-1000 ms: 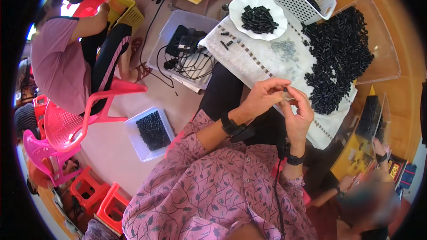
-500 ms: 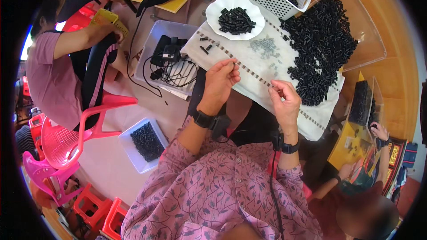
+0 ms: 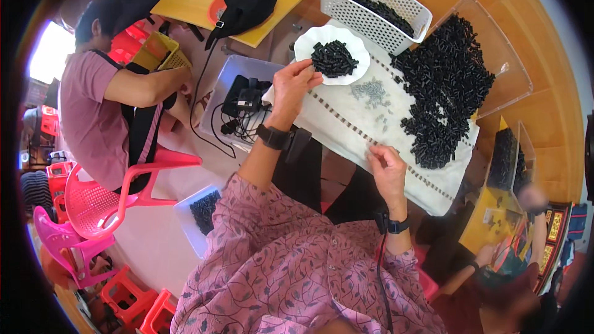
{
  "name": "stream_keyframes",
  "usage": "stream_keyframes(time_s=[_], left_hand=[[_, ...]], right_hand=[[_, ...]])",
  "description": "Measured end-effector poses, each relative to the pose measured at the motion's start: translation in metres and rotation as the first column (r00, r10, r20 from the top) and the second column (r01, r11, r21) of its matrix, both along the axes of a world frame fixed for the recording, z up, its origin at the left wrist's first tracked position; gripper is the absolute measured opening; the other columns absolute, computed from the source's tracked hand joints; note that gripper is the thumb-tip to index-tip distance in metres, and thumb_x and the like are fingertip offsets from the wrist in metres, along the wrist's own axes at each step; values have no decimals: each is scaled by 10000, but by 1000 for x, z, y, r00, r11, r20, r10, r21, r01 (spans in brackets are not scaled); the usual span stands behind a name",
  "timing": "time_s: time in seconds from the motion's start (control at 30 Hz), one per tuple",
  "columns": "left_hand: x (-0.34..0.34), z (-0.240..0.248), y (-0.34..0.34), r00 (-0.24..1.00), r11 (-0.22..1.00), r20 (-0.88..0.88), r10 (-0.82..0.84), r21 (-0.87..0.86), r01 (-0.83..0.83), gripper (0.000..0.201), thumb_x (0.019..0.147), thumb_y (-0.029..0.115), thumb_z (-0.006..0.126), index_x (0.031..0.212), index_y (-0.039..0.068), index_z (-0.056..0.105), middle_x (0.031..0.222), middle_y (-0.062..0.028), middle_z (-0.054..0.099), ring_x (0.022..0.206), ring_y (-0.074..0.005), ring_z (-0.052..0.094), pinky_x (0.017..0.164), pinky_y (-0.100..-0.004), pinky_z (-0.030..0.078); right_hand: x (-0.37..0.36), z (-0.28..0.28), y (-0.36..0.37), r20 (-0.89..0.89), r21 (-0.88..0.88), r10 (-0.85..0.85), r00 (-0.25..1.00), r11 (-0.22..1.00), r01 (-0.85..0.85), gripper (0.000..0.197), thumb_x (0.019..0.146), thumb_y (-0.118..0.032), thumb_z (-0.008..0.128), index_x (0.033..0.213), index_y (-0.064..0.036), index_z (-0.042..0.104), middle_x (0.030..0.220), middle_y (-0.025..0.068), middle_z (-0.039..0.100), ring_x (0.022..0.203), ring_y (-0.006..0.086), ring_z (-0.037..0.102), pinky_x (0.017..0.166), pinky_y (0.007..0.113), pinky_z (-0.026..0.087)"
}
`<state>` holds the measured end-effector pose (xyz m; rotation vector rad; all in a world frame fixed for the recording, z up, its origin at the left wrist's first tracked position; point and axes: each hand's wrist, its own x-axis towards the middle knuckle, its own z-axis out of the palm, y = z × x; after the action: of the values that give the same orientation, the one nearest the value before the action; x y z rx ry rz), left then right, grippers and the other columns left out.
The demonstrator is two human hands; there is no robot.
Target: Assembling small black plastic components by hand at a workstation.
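My left hand [image 3: 293, 89] is over the cloth's left end, beside the lower left edge of a white scalloped plate [image 3: 354, 74]. Its thumb and fingertips are pinched together; whatever is between them is too small to make out. On the plate lies a heap of short black plastic pieces [image 3: 334, 59]. My right hand [image 3: 390, 172] hovers at the front edge of the white cloth [image 3: 346, 120] with fingers curled and thumb against the index finger. Anything in that grip is hidden. Small clear pieces [image 3: 371, 94] are scattered between the hands and the plate.
A large pile of black pieces [image 3: 442, 86] spills from a clear bin [image 3: 513, 74] on the right. Behind the plate stands a white perforated basket [image 3: 371, 21]. A tub with cables [image 3: 229, 68] is at left. Co-workers sit left and lower right, near pink chairs [image 3: 99, 204].
My left hand has moved up and left to the plate's edge, covering where loose black pieces lay. My right hand remains by the cloth's front edge. The whole view has shifted slightly.
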<state>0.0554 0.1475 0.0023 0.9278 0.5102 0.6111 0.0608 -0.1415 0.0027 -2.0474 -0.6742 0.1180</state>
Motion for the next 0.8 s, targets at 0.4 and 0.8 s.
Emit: stream_keyframes(time_s=[0.4, 0.8], left_hand=[[12, -18, 31, 917, 936, -379, 127, 352, 16, 260, 898, 104, 678, 1077, -80, 640, 759, -126, 693, 607, -165, 672, 552, -267, 557], [28, -10, 45, 907, 984, -412, -87, 108, 143, 257, 913, 226, 696, 877, -24, 654, 646, -58, 626, 484, -125, 598, 407, -227, 468]], right_hand=[[2, -5, -1, -25, 86, -45, 999, 995, 47, 76, 856, 11, 695, 928, 7, 671, 854, 67, 667, 670, 110, 620, 619, 249, 503], [-1, -8, -2, -52, 143, -57, 997, 988, 64, 86, 850, 25, 691, 922, -7, 657, 821, 56, 637, 681, 109, 615, 615, 245, 494]])
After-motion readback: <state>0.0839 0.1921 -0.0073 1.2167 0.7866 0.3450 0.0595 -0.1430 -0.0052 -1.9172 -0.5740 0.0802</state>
